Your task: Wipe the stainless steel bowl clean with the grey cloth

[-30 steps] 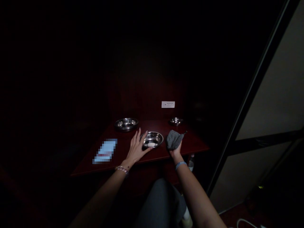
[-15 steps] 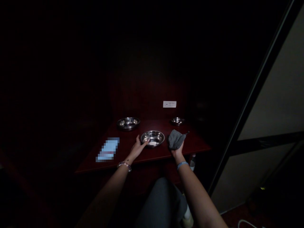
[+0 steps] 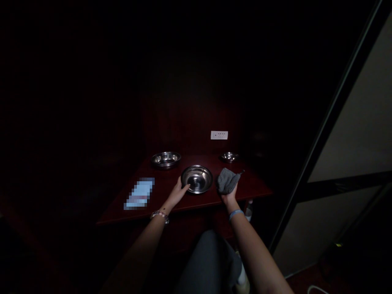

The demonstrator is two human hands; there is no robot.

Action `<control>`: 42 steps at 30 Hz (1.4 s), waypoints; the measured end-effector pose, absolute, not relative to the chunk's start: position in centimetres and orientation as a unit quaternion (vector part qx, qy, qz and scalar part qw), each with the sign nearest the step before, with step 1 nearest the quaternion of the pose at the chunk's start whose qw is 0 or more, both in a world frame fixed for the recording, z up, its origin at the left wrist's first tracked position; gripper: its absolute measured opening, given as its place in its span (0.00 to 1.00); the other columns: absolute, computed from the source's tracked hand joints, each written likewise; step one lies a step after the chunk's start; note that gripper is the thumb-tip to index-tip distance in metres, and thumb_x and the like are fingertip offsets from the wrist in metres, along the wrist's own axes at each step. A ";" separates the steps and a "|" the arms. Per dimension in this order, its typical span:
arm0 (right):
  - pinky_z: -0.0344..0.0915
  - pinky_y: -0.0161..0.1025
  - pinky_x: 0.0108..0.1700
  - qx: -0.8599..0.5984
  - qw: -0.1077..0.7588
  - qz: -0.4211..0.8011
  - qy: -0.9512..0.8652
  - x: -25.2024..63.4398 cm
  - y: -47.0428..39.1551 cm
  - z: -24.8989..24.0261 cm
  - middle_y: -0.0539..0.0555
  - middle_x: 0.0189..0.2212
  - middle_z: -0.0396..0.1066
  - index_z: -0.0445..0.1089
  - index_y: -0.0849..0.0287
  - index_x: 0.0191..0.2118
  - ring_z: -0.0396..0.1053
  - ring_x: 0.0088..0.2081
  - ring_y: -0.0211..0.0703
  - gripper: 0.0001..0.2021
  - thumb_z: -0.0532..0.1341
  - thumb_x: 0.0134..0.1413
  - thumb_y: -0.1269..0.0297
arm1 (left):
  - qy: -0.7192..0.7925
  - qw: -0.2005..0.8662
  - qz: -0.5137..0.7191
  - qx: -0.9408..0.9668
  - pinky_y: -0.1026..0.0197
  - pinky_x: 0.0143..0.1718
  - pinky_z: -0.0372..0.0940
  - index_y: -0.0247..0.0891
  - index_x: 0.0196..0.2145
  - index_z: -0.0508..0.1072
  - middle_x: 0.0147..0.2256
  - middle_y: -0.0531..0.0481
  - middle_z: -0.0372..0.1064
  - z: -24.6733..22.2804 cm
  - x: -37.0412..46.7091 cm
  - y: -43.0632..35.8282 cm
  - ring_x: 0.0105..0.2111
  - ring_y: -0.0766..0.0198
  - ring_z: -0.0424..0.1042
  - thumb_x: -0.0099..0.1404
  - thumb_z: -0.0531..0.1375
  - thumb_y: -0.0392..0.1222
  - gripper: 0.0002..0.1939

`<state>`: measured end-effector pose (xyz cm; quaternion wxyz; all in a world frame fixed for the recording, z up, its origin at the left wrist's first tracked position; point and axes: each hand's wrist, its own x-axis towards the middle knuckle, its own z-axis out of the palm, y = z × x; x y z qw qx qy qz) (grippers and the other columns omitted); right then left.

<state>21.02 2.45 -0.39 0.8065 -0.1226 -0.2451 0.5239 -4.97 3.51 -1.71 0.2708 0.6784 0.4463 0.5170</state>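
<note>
A round steel bowl [image 3: 197,179] is tilted toward me over the middle of the dark red table [image 3: 165,194]. My left hand [image 3: 177,194] grips its left rim, with the thumb over the inner side and the other fingers hidden behind it. Just right of the bowl, my right hand [image 3: 230,197] holds a folded grey cloth [image 3: 227,181], which covers most of its fingers. Cloth and bowl do not touch.
Another steel bowl [image 3: 165,159] stands at the back left, a smaller one [image 3: 229,157] at the back right. A pixelated bluish rectangle [image 3: 140,194] lies at the left. A white socket panel [image 3: 219,135] is on the back wall. Below the right edge is a bottle [image 3: 249,210].
The middle bowl has tipped up toward me, and my left hand has closed on its rim. My right hand and the cloth have hardly moved.
</note>
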 end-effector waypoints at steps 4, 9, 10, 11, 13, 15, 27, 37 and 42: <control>0.77 0.37 0.41 -0.131 0.806 0.542 -0.200 20.9 2.1 -0.1 0.48 0.34 0.80 0.75 0.53 0.40 0.79 0.36 0.39 0.20 0.56 0.65 0.42 | 0.418 0.282 0.527 0.684 0.45 0.71 0.49 0.39 0.69 0.53 0.66 0.39 0.62 -1.6 -4.8 3.5 0.67 0.50 0.60 0.63 0.59 0.49 0.39; 0.77 0.38 0.43 -0.128 0.803 0.538 -0.222 20.9 1.7 0.3 0.47 0.37 0.80 0.76 0.51 0.43 0.79 0.37 0.39 0.21 0.55 0.65 0.40 | 0.396 0.291 0.526 0.694 0.45 0.73 0.43 0.37 0.70 0.50 0.70 0.37 0.54 -1.1 -4.5 3.3 0.71 0.50 0.53 0.64 0.58 0.47 0.40; 0.77 0.38 0.43 -0.127 0.802 0.540 -0.224 20.9 1.7 0.4 0.48 0.38 0.80 0.76 0.51 0.43 0.79 0.38 0.39 0.22 0.54 0.65 0.40 | 0.394 0.291 0.524 0.697 0.45 0.73 0.42 0.36 0.70 0.50 0.70 0.37 0.54 -1.0 -4.5 3.2 0.71 0.50 0.52 0.64 0.58 0.47 0.40; 0.77 0.38 0.43 -0.127 0.801 0.541 -0.224 20.9 1.6 0.5 0.49 0.39 0.81 0.76 0.52 0.44 0.79 0.38 0.39 0.23 0.53 0.65 0.40 | 0.391 0.290 0.523 0.699 0.45 0.73 0.42 0.36 0.70 0.50 0.70 0.36 0.54 -0.9 -4.4 3.1 0.71 0.50 0.52 0.64 0.58 0.48 0.40; 0.77 0.39 0.43 -0.129 0.800 0.541 -0.224 20.9 1.6 0.6 0.49 0.39 0.81 0.76 0.52 0.44 0.79 0.39 0.39 0.23 0.53 0.65 0.40 | 0.389 0.288 0.524 0.701 0.44 0.73 0.42 0.36 0.70 0.50 0.70 0.36 0.54 -0.8 -4.4 3.0 0.71 0.49 0.52 0.65 0.58 0.48 0.40; 0.77 0.39 0.43 -0.135 0.801 0.539 -0.223 20.9 1.5 0.6 0.49 0.38 0.81 0.76 0.52 0.44 0.79 0.38 0.39 0.23 0.54 0.65 0.40 | 0.388 0.287 0.525 0.702 0.44 0.73 0.43 0.36 0.69 0.51 0.70 0.36 0.53 -0.7 -4.4 2.9 0.71 0.48 0.52 0.65 0.59 0.48 0.39; 0.76 0.38 0.41 -0.136 0.803 0.534 -0.225 21.0 1.8 0.2 0.46 0.34 0.79 0.75 0.51 0.41 0.78 0.35 0.38 0.19 0.54 0.66 0.44 | 0.359 0.290 0.523 0.716 0.41 0.73 0.40 0.37 0.71 0.50 0.70 0.35 0.53 -0.8 -4.4 2.9 0.71 0.45 0.51 0.65 0.59 0.52 0.41; 0.76 0.36 0.40 -0.139 0.804 0.537 -0.214 21.1 2.1 0.1 0.46 0.33 0.79 0.74 0.51 0.37 0.77 0.34 0.37 0.18 0.55 0.65 0.44 | 0.361 0.290 0.525 0.714 0.39 0.72 0.43 0.38 0.70 0.52 0.69 0.35 0.55 -0.4 -4.4 2.5 0.70 0.44 0.54 0.64 0.60 0.52 0.41; 0.76 0.36 0.39 -0.137 0.805 0.535 -0.219 21.1 2.4 -0.2 0.44 0.31 0.78 0.73 0.51 0.36 0.77 0.33 0.37 0.18 0.57 0.63 0.43 | 0.354 0.294 0.522 0.718 0.40 0.73 0.42 0.39 0.71 0.51 0.70 0.37 0.54 -0.3 -4.4 2.4 0.70 0.45 0.53 0.65 0.59 0.51 0.41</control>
